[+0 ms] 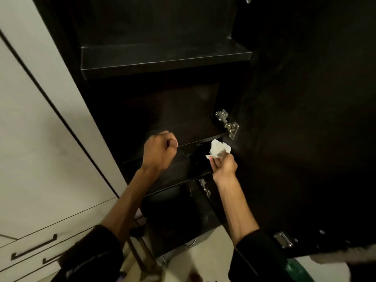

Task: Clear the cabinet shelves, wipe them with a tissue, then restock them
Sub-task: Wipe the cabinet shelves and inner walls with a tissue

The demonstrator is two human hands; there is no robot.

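Right hand [223, 166]: fingers pinch a crumpled white tissue [219, 150], held at the front edge of a dark, matte cabinet shelf [191, 144]. Left hand [160, 148]: curled into a fist, empty, before the same shelf. Metal hinge [227, 123] on the open door [305, 119].

My left hand [160, 148] hangs in front of the middle shelf [195, 137], my right hand [223, 164] just right of it with the tissue [218, 150], near the open door [305, 119]. Drawers [30, 251] lie lower left.
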